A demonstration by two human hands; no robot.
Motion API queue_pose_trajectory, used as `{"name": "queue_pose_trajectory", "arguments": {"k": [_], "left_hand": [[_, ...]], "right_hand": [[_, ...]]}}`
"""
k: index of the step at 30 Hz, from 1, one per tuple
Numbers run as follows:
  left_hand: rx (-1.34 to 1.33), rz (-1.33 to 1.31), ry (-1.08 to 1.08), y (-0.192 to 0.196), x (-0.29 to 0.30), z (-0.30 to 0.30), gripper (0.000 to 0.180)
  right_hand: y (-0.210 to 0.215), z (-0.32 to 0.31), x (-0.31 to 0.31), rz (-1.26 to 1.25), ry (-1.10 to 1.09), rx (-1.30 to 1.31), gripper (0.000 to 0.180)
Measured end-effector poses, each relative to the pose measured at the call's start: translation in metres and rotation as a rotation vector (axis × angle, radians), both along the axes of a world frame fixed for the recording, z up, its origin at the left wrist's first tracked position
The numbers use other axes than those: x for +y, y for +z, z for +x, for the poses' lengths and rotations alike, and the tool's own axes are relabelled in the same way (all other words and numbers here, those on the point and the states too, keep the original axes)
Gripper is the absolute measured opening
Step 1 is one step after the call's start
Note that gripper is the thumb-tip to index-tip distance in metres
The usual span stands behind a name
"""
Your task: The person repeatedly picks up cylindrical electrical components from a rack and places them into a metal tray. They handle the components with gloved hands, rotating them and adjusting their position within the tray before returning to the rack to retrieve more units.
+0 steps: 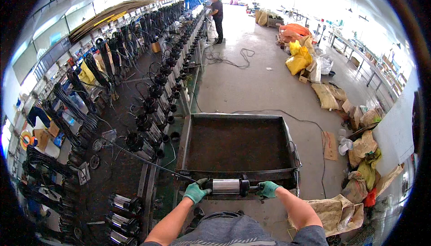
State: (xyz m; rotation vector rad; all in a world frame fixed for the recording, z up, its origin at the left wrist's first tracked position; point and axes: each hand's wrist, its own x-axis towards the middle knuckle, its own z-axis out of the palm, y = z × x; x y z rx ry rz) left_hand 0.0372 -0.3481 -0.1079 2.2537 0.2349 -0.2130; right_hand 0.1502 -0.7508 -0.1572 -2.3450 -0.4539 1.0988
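A cylindrical pump-like unit (226, 186) with a shiny silver body and black end caps lies level in front of me, over the near edge of a metal tray (287, 131). My left hand (196, 192), in a green glove, is closed around its left end, beside a dark cable that runs off to the upper left. On the other side my right hand (269, 189), also gloved in green, grips the thin part sticking out of the right cap. The exact hold of the fingers is partly hidden.
Left of me, a long rack holds upright silver-and-black units (152, 131), with bundled black cables (74, 104) beyond. Similar units (123, 221) lie at lower left. Sacks (298, 57) and a crumpled sack (336, 214) lie on the right. A person (217, 15) stands at the far rack.
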Motion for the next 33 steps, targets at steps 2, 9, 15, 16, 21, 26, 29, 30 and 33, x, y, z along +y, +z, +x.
{"name": "queue_pose_trajectory", "arguments": {"k": [2,9,15,16,21,26,29,30,33], "left_hand": [[0.04,0.025,-0.01,0.001,-0.002,0.003,0.07],[-0.081,0.018,-0.008,-0.05,0.011,0.0,0.072],[0.053,0.055,-0.006,-0.028,0.005,0.002,0.072],[0.029,0.02,0.004,-0.032,0.006,0.001,0.072],[-0.057,0.004,0.004,-0.038,0.009,-0.001,0.072],[0.077,0.012,0.01,-0.013,-0.001,0.004,0.071],[0.113,0.04,0.026,-0.005,0.001,0.002,0.071],[0.103,0.035,0.025,-0.007,0.0,0.003,0.071],[-0.081,-0.152,0.046,-0.067,0.018,0.001,0.072]], "right_hand": [[0.002,-0.003,0.004,-0.294,0.192,-0.28,0.018],[0.011,0.002,0.007,-0.217,0.039,-0.066,0.031],[0.021,-0.005,-0.005,0.259,-0.546,0.493,0.033],[0.012,-0.005,-0.006,0.41,-0.593,0.539,0.03],[-0.011,-0.014,-0.014,0.899,-0.682,0.756,0.023],[-0.011,-0.004,-0.016,0.81,-0.741,0.903,0.03],[0.017,0.0,-0.002,0.681,-0.581,0.771,0.038],[0.031,-0.003,0.002,0.659,-0.52,0.708,0.039],[0.05,-0.001,0.026,0.175,0.069,0.037,0.045]]}}
